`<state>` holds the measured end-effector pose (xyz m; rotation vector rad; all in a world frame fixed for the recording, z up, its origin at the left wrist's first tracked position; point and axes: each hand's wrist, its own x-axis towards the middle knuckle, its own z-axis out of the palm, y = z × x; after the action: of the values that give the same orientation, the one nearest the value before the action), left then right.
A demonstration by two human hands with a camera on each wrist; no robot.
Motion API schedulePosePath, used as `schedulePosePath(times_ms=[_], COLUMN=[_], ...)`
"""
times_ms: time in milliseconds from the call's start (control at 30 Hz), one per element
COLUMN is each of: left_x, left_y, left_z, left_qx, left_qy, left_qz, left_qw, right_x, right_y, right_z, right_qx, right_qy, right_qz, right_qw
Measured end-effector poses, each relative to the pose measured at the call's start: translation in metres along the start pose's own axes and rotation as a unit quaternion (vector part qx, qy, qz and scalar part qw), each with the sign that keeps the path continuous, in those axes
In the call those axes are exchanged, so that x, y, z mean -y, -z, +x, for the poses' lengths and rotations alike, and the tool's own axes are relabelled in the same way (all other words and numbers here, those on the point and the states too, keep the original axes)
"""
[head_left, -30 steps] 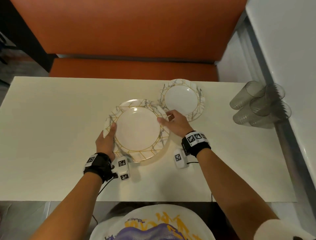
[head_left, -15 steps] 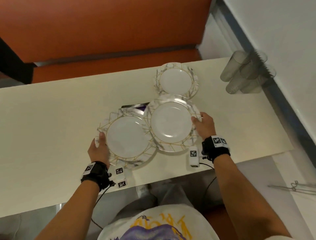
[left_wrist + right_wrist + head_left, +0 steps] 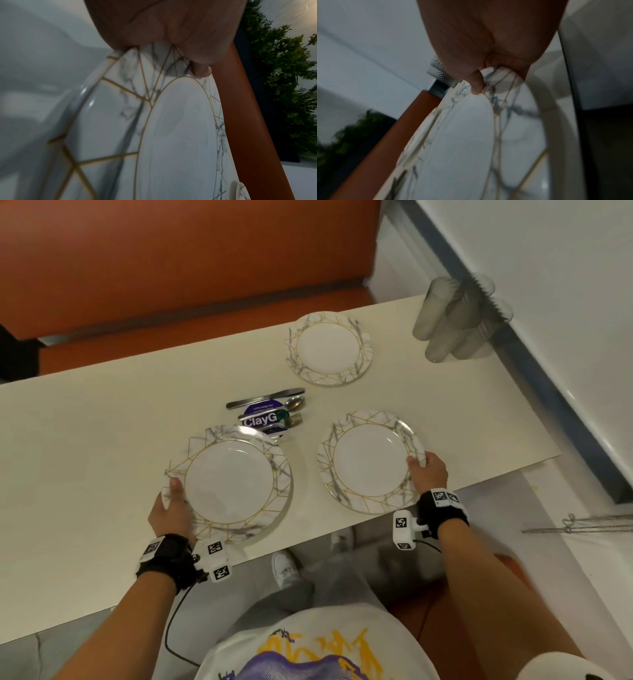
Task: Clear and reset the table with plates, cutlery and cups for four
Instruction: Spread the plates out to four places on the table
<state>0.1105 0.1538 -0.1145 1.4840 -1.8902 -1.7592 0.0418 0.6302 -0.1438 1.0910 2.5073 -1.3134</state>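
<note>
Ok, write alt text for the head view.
Left hand and right hand each grip a marbled plate on a cream table; a third plate, cutlery and cups lie beyond.

Black wristbands [image 3: 166,554] with white tag-marked camera blocks [image 3: 218,560], printed white shirt [image 3: 308,645], grey trousers

One readable label on the table.
A round purple sticker [image 3: 264,416], mid-frame under the cutlery [image 3: 274,409], reads "ClayGo"; its smaller line is illegible.
</note>
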Motion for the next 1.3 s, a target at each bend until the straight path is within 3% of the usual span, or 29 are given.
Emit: schedulePosePath(times_ms=[467,600,700,800,900,1067,1133,1300], left_x=[0.010,0.003,-0.001,-0.006,-0.014,-0.029,-0.036,-0.047], left_y=[-0.017,-0.016,-0.011,-0.005,0.001,0.013,0.019,0.037], left_z=[-0.017,-0.023,-0.021,-0.018,-0.015,-0.009,-0.004,0.013], left_qx=[0.030,0.040,0.041,0.047,0.062,0.079,0.084,0.069], left_qy=[-0.002,0.001,0.011,0.034,0.067,0.091,0.098,0.139], left_qz=[-0.017,-0.025,-0.020,-0.007,-0.012,-0.013,-0.015,-0.097], left_qw=[0.999,0.999,0.999,0.998,0.996,0.993,0.992,0.983], right_x=[-0.003,0.007,0.028,0.055,0.083,0.146,0.164,0.203], right_y=[0.007,0.005,-0.003,-0.024,-0.055,-0.108,-0.126,-0.154], right_z=[0.003,-0.005,-0.020,-0.038,-0.060,-0.115,-0.129,-0.143], right_qx=[-0.011,-0.055,-0.081,-0.031,0.076,0.291,0.319,0.314], right_qy=[0.016,0.013,0.055,0.125,0.212,0.213,0.238,0.289], right_qz=[-0.040,-0.140,-0.189,-0.190,-0.129,-0.089,-0.111,-0.170], right_qw=[0.999,0.989,0.977,0.973,0.966,0.928,0.910,0.888])
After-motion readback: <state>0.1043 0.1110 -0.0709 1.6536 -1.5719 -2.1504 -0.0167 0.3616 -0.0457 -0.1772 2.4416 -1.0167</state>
